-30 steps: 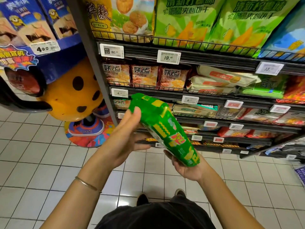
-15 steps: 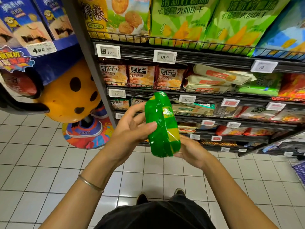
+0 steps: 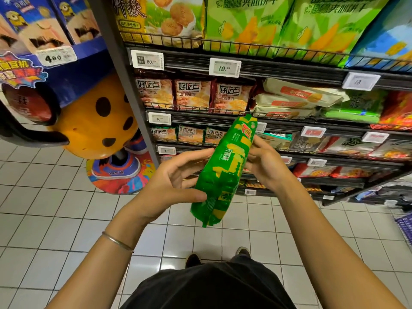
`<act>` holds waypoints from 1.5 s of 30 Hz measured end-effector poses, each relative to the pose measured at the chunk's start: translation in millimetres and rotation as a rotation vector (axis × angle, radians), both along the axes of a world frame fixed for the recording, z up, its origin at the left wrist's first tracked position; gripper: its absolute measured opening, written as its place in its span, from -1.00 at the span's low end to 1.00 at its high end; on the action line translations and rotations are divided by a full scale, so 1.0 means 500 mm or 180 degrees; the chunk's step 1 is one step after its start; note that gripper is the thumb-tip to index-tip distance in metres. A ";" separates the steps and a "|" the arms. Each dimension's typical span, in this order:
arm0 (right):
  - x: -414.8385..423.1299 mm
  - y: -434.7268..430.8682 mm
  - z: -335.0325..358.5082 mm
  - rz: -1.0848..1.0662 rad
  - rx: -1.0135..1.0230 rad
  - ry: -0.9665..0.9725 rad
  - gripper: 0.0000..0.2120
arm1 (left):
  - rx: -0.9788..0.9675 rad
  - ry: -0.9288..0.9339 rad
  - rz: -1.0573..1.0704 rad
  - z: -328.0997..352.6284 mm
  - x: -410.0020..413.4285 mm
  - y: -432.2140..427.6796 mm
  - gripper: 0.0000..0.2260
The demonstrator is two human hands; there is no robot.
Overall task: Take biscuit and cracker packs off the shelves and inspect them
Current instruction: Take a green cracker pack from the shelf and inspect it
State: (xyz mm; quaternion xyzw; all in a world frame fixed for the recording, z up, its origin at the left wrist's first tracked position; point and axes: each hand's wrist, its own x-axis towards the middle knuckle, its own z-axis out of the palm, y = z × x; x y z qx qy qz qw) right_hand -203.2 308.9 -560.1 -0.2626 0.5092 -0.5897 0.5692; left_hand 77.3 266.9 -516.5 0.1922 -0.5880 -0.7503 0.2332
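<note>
Inspection step: green pack is off the shelves, tilted in mid-air before me. Left hand grip pinches its lower side and right hand curls round the upper side. Next, likely: turn it and read it.

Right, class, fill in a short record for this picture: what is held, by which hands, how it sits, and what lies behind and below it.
Item held: green pack with yellow patches
Left hand: left hand holds the pack's left side, thumb low on it, fingers spread
Right hand: right hand grips the right side, fingers partly behind it
Pack pose: nearly upright, top tilted right, off the shelves
Behind: shelves stocked with snack packs; price tag reading 19.99
Below: tiled floor
</note>
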 end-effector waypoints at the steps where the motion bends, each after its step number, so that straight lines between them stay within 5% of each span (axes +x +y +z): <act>1: 0.001 0.000 0.001 0.0018 -0.0022 0.0031 -0.54 | 0.0058 0.0059 0.0053 -0.002 0.002 -0.001 -0.32; 10: 0.015 0.011 0.016 0.0018 -0.0030 0.0274 -0.58 | 0.0278 0.0342 0.0280 -0.008 0.013 -0.006 -0.42; 14: 0.012 0.021 0.037 -0.0302 -0.0116 0.0493 -0.76 | 0.0989 0.0773 0.0287 -0.016 0.026 -0.018 -0.32; 19: -0.004 0.047 0.066 -0.0668 -0.0557 -0.0408 -0.81 | 0.2388 0.1448 0.0231 -0.034 0.059 -0.047 -0.48; 27: 0.029 0.038 0.106 0.0221 -0.0830 -0.1192 -0.59 | 0.3036 0.0897 0.0664 -0.057 0.032 -0.027 -0.48; 30: 0.041 0.031 0.128 0.0119 -0.0714 -0.0834 -0.47 | 0.3247 0.0826 0.0631 -0.070 0.021 -0.024 -0.37; 35: 0.050 0.016 0.158 -0.0164 -0.0478 0.0089 -0.83 | 0.3947 0.0978 0.0415 -0.083 0.016 -0.014 -0.45; 45: 0.033 0.032 0.148 -0.0342 -0.0291 -0.0023 -0.80 | 0.3837 0.0899 0.0670 -0.058 0.001 -0.009 -0.42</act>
